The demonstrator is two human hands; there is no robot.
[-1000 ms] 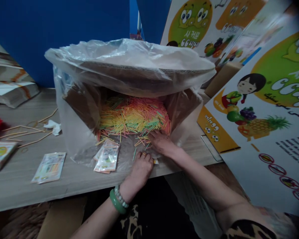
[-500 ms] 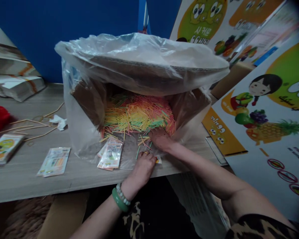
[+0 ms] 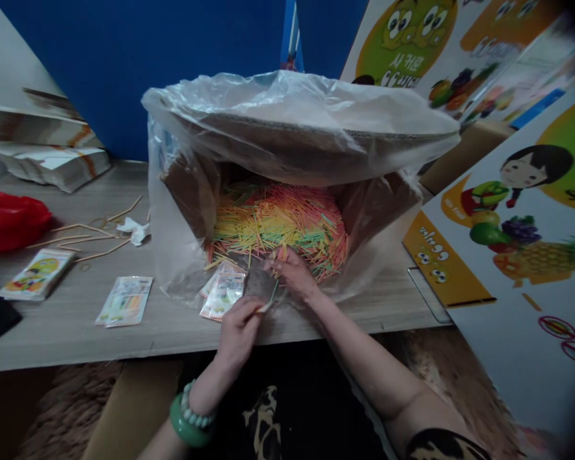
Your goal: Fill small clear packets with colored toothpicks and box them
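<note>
My left hand [image 3: 239, 329], wearing a green bangle and a beaded bracelet, pinches the edge of a small sachet [image 3: 266, 308] near the table's front edge. The sachet is mostly hidden by the fingers. A thin green stick slants between it and my right hand [image 3: 293, 271]. My right hand is closed on a few thin coloured sticks [image 3: 282, 253], just in front of the heap of pink, yellow and green sticks [image 3: 278, 220]. That heap lies in a plastic-lined cardboard box [image 3: 184, 198] tipped open towards me. Printed sachets [image 3: 225, 292] lie left of my hands.
More sachets [image 3: 125, 301] and a bundled packet stack [image 3: 41, 275] lie on the grey table [image 3: 172, 329]. Behind them are bent wooden-looking sticks [image 3: 100, 239], crumpled tissue [image 3: 135, 230], a red bag [image 3: 12, 220] and banded stacks [image 3: 52, 150]. Large printed cartons [image 3: 522, 255] stand right.
My right hand has lifted from the heap's edge with sticks in its fingers. My left hand has shifted left and now holds the sachet by its edge. The view has swung slightly left.
</note>
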